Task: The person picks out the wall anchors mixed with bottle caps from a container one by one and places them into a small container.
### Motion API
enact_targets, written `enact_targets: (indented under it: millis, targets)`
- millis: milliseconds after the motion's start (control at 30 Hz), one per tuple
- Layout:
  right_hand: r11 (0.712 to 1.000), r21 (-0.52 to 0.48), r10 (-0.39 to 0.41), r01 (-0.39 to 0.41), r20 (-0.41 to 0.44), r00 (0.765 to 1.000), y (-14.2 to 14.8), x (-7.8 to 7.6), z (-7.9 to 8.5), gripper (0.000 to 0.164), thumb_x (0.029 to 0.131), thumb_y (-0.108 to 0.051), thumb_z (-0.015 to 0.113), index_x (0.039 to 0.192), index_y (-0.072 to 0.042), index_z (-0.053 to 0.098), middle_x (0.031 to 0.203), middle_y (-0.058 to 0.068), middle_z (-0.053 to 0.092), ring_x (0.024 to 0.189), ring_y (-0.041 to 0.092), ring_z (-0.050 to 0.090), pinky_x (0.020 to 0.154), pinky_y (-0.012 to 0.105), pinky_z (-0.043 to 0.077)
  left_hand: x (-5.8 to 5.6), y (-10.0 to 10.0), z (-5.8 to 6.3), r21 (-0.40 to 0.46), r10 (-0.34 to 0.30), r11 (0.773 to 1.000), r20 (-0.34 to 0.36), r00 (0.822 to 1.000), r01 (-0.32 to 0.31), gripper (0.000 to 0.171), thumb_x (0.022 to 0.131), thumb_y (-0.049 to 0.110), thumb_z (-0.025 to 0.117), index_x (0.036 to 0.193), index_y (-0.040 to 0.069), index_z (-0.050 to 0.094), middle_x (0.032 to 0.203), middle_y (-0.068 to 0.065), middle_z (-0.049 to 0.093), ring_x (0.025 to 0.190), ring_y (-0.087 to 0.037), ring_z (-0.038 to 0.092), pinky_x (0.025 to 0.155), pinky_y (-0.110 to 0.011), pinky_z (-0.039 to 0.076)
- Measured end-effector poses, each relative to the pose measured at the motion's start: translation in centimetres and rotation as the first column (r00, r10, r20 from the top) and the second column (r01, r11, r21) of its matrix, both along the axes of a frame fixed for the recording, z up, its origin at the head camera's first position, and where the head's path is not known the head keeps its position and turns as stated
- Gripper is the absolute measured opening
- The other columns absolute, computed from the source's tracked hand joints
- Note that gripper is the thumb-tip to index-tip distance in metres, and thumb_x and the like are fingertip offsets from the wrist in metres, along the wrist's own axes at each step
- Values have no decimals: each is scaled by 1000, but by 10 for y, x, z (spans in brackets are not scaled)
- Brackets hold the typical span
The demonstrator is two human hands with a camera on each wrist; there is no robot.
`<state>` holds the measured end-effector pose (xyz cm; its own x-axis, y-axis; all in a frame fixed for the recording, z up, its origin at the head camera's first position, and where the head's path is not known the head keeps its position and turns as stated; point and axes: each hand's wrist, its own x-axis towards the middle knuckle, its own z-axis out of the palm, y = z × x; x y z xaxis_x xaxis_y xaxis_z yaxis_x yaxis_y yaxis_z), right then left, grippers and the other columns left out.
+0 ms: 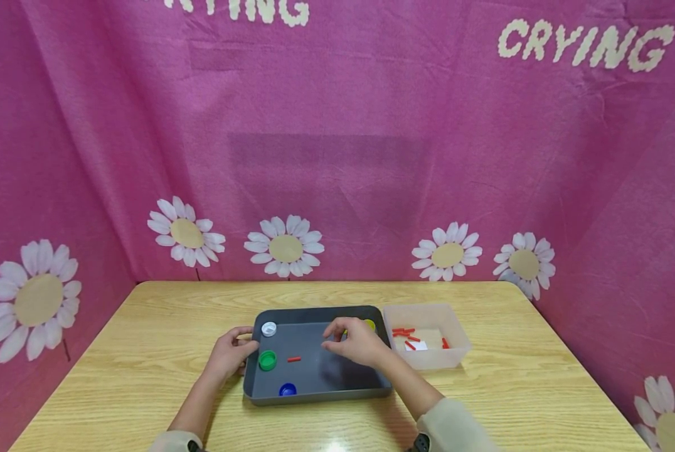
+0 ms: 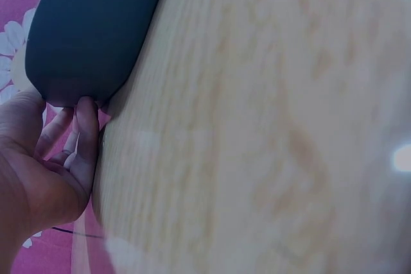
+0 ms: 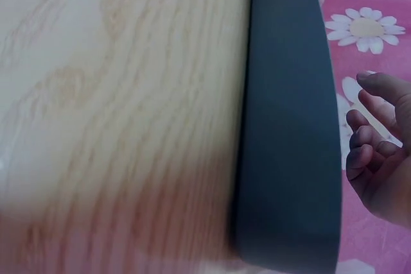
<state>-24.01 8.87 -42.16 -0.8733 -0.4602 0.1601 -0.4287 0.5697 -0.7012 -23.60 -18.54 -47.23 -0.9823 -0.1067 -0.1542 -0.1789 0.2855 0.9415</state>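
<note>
A dark grey tray (image 1: pixel 320 397) lies on the table. My left hand (image 1: pixel 228 355) grips its left edge, thumb at the rim and fingers against the outer wall, as the left wrist view also shows. Above the tray's right half hovers my right hand (image 1: pixel 357 342), fingers loosely bent, with nothing seen between them. A short red stick (image 1: pixel 294 359) rests on the tray floor, right of a round green cap (image 1: pixel 267 360). Other caps are a white one (image 1: pixel 268 329) at the back left, a blue one (image 1: pixel 288 390) in front and a yellow one (image 1: pixel 370 324), partly hidden behind my right hand.
Against the tray's right side stands a translucent plastic box (image 1: pixel 436 360) with several red sticks (image 1: pixel 413 339) and a white piece inside. Wooden tabletop (image 1: pixel 541 383) surrounds both. A pink cloth with daisies (image 1: pixel 337 188) hangs behind the table and at its sides.
</note>
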Motion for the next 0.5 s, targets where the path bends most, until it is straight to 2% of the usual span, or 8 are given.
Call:
enact_targets:
  millis: [500]
  targets:
    - [999,2,37,-37,49,998,-23,-1,-14,15,81,-17,71,91,-6,67,74,-2,56,62,9,46,53,20,38,-2,0,-2,-2,11,1000,-2,1000,-11,44,82,12,62,124,2,54,91,-11,60,63,-14,54,50,-28,47]
